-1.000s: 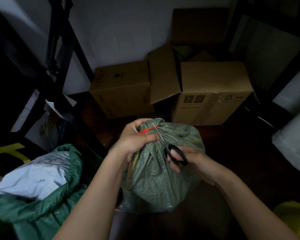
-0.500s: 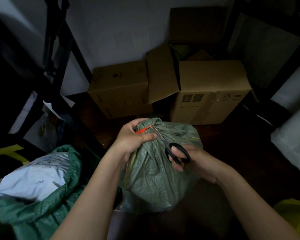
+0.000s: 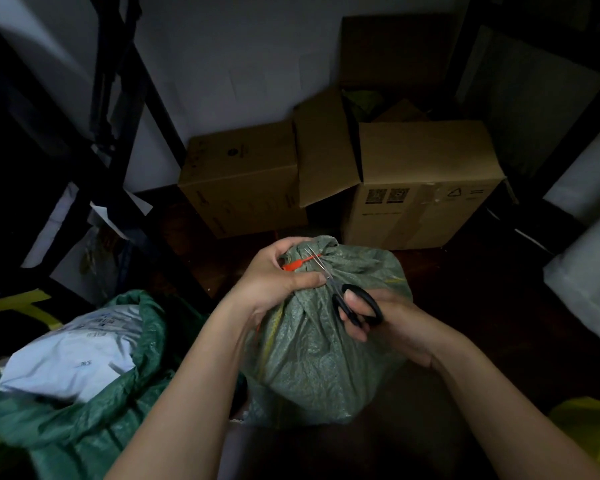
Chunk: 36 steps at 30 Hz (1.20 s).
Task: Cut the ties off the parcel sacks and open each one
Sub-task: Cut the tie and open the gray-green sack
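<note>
A grey-green woven parcel sack stands on the floor in front of me, its neck bunched and bound by an orange tie. My left hand grips the bunched neck just below the tie. My right hand holds black-handled scissors, fingers through the loops. The blades are parted a little, and their tips lie at the tie on the sack's neck.
A second green sack lies open at lower left with white parcels showing. Cardboard boxes stand against the wall behind. Dark shelf frames rise at left and right. White bundles sit at right, something yellow at lower right.
The scissor blades have slid up to the orange tie, and more of the tie shows. Both hands keep their grip. The view has shifted slightly.
</note>
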Tool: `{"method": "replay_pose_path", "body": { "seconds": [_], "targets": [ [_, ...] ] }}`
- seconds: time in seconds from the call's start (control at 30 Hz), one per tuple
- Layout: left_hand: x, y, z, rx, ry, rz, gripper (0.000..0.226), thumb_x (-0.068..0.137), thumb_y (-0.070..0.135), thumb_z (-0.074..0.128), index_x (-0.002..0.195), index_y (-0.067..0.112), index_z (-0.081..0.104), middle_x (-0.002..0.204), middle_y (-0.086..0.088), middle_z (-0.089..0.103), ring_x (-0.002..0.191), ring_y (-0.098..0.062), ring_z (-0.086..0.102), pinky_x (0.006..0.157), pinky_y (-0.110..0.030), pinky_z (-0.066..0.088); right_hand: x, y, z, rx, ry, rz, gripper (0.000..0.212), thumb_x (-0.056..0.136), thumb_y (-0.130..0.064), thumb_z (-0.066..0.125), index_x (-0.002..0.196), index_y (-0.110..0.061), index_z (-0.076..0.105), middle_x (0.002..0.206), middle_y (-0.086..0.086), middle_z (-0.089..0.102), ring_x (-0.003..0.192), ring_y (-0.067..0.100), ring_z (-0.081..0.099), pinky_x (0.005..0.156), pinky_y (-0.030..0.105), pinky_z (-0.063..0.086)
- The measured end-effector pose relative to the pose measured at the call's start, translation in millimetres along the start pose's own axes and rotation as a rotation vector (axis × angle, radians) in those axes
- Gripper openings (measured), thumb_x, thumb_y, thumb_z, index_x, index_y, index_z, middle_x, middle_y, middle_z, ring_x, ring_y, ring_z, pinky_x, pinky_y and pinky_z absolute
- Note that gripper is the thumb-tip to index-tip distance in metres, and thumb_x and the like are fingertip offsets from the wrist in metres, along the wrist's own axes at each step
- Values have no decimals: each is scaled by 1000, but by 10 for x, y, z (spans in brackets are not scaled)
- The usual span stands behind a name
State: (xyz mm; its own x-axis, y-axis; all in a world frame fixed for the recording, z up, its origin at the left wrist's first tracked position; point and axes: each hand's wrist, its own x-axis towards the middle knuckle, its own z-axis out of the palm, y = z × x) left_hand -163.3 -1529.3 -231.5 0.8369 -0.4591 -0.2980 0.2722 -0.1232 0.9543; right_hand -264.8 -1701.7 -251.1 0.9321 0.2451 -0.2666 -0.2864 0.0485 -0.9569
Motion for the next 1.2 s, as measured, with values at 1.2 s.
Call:
{"method": "replay_pose_path", "body": {
  "seconds": [1.2],
  "targets": [
    [134,-1,-273,-6,346,-25,44,68,9,84,98,18,52,96,-7,57,91,-23,61,88,-40,50,185,52,73,-280,478,-203,28,80,-31,76,82,-18,52,58,-13,52,47,-2,42,51,14,34]
  ]
}}
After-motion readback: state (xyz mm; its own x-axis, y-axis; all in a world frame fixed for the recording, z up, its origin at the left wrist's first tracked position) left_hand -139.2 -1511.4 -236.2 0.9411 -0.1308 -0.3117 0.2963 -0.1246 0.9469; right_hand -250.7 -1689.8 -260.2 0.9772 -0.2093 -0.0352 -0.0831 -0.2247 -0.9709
